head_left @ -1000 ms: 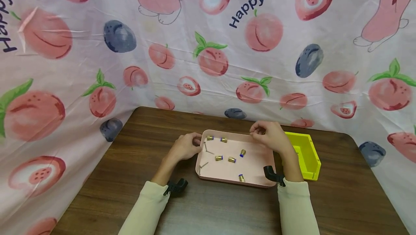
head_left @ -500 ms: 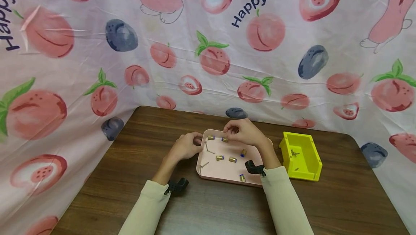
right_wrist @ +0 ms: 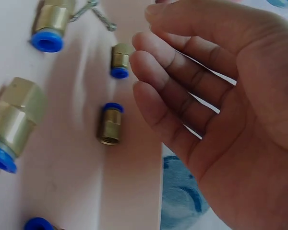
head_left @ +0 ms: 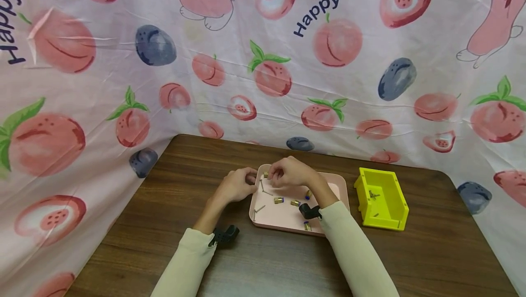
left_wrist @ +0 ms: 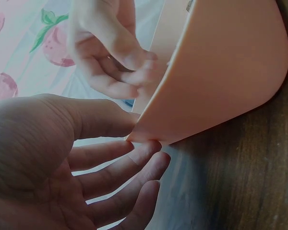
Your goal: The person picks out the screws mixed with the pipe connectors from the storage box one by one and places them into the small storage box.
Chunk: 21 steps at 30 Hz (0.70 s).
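Note:
A pink tray (head_left: 283, 218) holds several brass push-in fittings with blue collars, one fitting (head_left: 279, 200) lying mid-tray, and several screws (head_left: 259, 208) near its left side. My left hand (head_left: 237, 185) pinches the tray's left rim between thumb and fingers; the left wrist view shows this grip on the tray wall (left_wrist: 221, 62). Over the far left part of the tray hovers my right hand (head_left: 291, 172), fingers loosely bent. In the right wrist view nothing shows between its fingers (right_wrist: 151, 103), which are close to two fittings, one fitting (right_wrist: 111, 125) lying by the tray wall.
A yellow bin (head_left: 380, 173) stands right of the tray, with a few screws (head_left: 373, 194) inside. Both rest on a dark wooden table (head_left: 435, 242). A fruit-patterned cloth (head_left: 230, 73) hangs behind and at the left.
My right hand has moved left from the tray's far right corner to its far left part, uncovering the yellow bin. My left hand has stayed at the tray rim.

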{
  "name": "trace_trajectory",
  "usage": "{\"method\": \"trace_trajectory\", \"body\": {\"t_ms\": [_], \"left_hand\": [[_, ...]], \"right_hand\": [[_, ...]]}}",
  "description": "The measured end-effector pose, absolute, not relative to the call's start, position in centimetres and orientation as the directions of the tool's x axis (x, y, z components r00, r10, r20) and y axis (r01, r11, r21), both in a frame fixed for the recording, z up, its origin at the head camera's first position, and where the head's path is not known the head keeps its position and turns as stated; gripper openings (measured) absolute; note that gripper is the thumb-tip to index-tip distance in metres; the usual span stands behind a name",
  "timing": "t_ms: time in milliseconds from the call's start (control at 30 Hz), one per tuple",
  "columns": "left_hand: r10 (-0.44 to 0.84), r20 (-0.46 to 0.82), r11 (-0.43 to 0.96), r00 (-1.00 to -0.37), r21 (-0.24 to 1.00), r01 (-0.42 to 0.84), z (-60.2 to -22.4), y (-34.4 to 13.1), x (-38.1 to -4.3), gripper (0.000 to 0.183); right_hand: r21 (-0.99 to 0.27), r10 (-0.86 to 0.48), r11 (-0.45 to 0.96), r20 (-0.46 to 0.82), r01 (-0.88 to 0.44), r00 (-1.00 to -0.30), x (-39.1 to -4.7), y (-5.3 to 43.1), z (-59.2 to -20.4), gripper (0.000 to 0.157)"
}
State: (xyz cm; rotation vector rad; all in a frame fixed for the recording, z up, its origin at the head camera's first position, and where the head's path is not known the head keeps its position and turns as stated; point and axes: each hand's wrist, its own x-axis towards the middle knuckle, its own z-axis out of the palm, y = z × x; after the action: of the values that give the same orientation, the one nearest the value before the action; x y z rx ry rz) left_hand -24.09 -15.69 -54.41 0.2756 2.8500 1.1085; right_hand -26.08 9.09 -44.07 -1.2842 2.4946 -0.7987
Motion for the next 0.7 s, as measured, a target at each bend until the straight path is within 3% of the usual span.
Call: {"method": "trace_trajectory", "body": {"t_ms": [433,700], "left_hand": [[0.198,0.032,0.703,-0.980,0.692,0.165,-53.1,-15.5,-23.4,0.046],[0.237,0.055,0.703,-0.970,0.679,0.210,-51.3,-15.4,-22.2,0.047]], "right_hand": [[-0.510,-0.815,0.525,-0.072,-0.682,-0.574,-26.1,7.9,-45.2,0.014],[-0.487,-0.770,0.610,-0.182,-0.625,-0.611,-26.2,7.2,-45.8,0.014]]}}
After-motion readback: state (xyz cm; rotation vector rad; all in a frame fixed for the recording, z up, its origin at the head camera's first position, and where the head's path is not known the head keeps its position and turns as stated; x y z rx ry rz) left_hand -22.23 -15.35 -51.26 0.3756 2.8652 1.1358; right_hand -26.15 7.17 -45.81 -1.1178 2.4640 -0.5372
